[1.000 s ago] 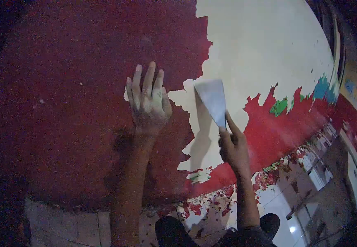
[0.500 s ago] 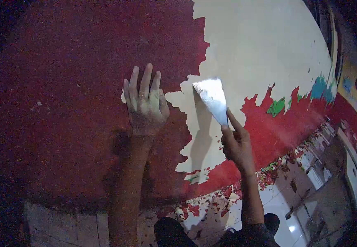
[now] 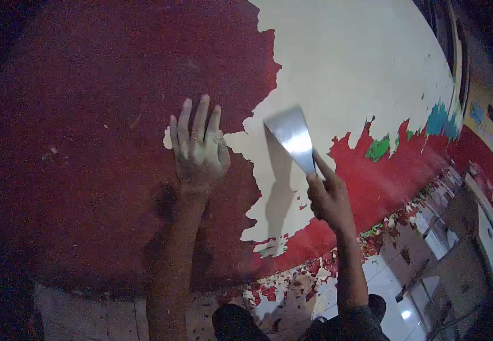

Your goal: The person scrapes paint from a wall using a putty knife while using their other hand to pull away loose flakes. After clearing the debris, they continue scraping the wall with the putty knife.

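Before me stands a wall with dark red paint on the left and a bare cream patch to the right, meeting along a ragged edge. My left hand lies flat on the wall, fingers stretched upward, over a small pale bared spot. My right hand grips the handle of a wide paint scraper; its metal blade points up and left over the cream patch. The scraper's shadow falls on the wall just below the blade. A brighter red strip with jagged tips lies right of my right hand.
Paint flakes litter the floor along the wall's foot. Green and teal paint remnants show on the right. Pale floor tiles and long boards or panels lie lower right. My dark-clothed knee shows at the bottom.
The blade has turned slightly, so its glare has shrunk and the bare metal shows. The view has shifted a little; my left hand keeps its place on the wall.
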A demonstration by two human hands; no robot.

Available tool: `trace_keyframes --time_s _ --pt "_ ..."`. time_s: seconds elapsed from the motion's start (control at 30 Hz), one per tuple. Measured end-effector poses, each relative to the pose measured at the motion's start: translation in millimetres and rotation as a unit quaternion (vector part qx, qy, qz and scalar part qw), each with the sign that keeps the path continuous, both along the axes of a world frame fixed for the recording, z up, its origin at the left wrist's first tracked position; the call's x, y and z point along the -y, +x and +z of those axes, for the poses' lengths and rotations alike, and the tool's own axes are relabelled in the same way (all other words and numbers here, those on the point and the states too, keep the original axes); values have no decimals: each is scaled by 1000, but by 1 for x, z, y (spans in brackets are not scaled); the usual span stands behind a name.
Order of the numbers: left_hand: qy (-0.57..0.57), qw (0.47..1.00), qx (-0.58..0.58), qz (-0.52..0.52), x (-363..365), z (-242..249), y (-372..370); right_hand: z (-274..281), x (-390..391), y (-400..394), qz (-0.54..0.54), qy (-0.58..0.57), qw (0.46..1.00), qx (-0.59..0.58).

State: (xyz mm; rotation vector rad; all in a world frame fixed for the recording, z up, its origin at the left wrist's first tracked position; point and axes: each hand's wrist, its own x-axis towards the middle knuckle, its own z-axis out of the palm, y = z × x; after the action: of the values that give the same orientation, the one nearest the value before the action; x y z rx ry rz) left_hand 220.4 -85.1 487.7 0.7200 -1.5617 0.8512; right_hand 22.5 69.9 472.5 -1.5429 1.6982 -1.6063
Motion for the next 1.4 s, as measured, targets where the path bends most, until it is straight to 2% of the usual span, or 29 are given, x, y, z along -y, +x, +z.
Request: trace_keyframes --time_s 0.03,0.13,0.17,0.3,0.4,0.47,0.53,0.63,0.77,0.87,0.9,0.97,1.03,1.13,1.17,1.27,1.4 --pt "-3 1000 -5 -1 0 -1 0 0 -1 0 17 14 1000 18" --pt "-14 1000 0 -4 2 0 -2 12 25 6 44 -92 994 -32" --pt "-16 1000 -1 -1 2 -1 -1 29 19 18 46 -51 997 -23" --pt "-1 1000 -1 -11 -3 1 2 -2 0 3 -2 11 999 -35" --pt "-12 1000 -11 -19 1 -1 -1 -2 10 4 -25 -4 995 -95" --pt "-15 999 -23 -26 3 -2 -3 10 27 12 -4 -94 983 -161" --pt "-13 999 -19 -37 2 -1 -1 13 17 17 11 -52 992 -117" --pt "-26 999 -18 -40 3 -1 2 -10 1 0 -22 22 997 -73" --pt "-25 999 -20 -36 1 -1 1 9 19 16 -4 -46 989 -138" --pt "-9 999 -17 -34 -2 0 1 -4 13 4 -30 -38 986 -158" --pt "-13 999 -16 -35 -2 1 2 -5 4 4 -5 3 997 -78" --pt "-21 999 -15 -34 0 1 2 -3 10 10 -28 -21 990 -135" --pt "-25 999 -14 -23 -1 2 2 -2 15 14 -21 3 992 -125" --pt "-24 999 -18 -33 0 -2 1 2 18 22 9 -48 985 -168" --pt "-27 999 -19 -40 1 -1 3 -12 12 11 -10 -60 983 -173" --pt "-36 997 -28 -55 3 -1 2 -41 9 -12 -17 -2 993 -120" --pt "-34 998 -28 -43 1 -2 0 -8 19 21 43 -66 991 -112"
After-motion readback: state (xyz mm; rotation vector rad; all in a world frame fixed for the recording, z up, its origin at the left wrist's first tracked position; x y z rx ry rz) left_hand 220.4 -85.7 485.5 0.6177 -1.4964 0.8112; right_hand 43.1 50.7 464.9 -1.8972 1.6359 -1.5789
